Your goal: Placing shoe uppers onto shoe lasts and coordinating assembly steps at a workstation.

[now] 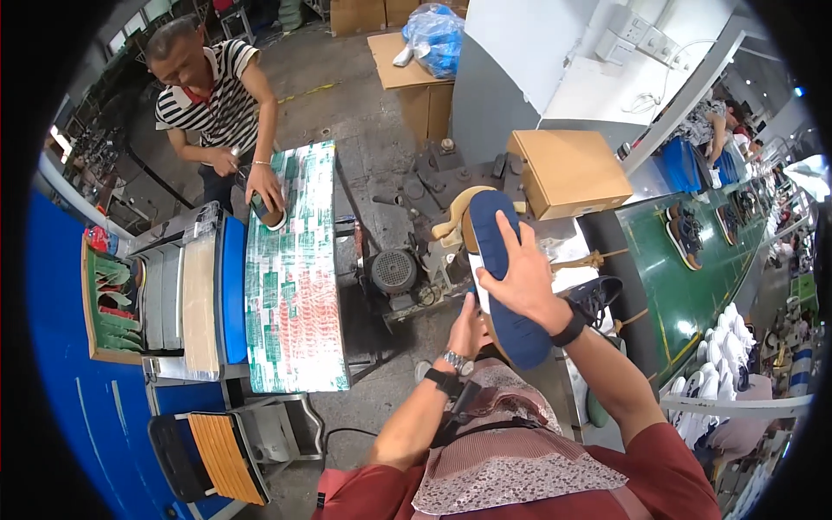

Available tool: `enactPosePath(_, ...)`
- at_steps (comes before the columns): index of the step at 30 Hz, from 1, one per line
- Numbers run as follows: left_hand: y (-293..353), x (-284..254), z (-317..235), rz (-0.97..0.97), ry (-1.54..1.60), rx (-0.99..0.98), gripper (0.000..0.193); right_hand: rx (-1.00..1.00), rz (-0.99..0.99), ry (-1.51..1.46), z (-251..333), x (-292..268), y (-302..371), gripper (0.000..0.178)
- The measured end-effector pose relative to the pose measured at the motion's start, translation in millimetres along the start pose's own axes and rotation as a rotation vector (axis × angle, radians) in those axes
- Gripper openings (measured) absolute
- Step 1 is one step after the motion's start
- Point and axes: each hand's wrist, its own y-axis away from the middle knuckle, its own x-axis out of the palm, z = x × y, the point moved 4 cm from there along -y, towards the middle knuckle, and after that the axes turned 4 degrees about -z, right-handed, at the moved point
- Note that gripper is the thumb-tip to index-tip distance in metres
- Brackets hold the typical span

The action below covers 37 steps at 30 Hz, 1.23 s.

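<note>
A shoe (523,345) is held sole up in front of me, its blue sole facing me and a white edge along its left side. My right hand (523,279) lies across the sole, thumb at the left edge and fingers stretched toward the far end. Lower down, my left hand (466,332) grips the shoe's left side; some of its fingers are hidden. The far end of the shoe is against a tan, curved part (457,217) of the dark metal machine (442,178). A dark laced shoe (598,293) sits beside my right wrist.
A cardboard box (568,173) stands behind the machine. On the right runs a green conveyor (646,251) with shoes. At the left, a person in a striped shirt (212,95) handles a shoe (270,211) on a wrapped table (295,347). A wooden-slatted chair (227,458) stands lower left.
</note>
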Motion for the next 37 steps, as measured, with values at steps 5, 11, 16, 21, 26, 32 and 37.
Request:
enactPosePath(5,-23,40,1,0.055,0.267,0.003,0.073,-0.074,-0.109,0.022,5,-5,13,0.1)
enactPosePath(11,3,66,-2,0.065,0.152,0.076,0.096,-0.09,-0.164,-0.012,7,-12,23,0.103)
enactPosePath(16,9,50,-15,-0.296,-0.223,0.433,0.055,-0.001,-0.179,0.024,13,-22,44,0.104)
enactPosePath(21,68,37,14,-0.049,-0.205,0.199,0.073,0.059,-0.117,-0.362,-10,-36,120,0.102)
enactPosePath(26,110,-14,-33,0.259,-0.412,-0.054,0.083,0.735,0.067,-1.597,-78,18,120,0.085)
enactPosePath(32,200,-43,-119,-0.336,-1.198,-0.324,0.035,0.576,0.512,-1.92,-38,94,58,0.059)
enactPosePath(37,224,-9,-116,-0.1,-1.356,-0.085,0.044,0.679,0.478,-1.797,-27,104,43,0.098)
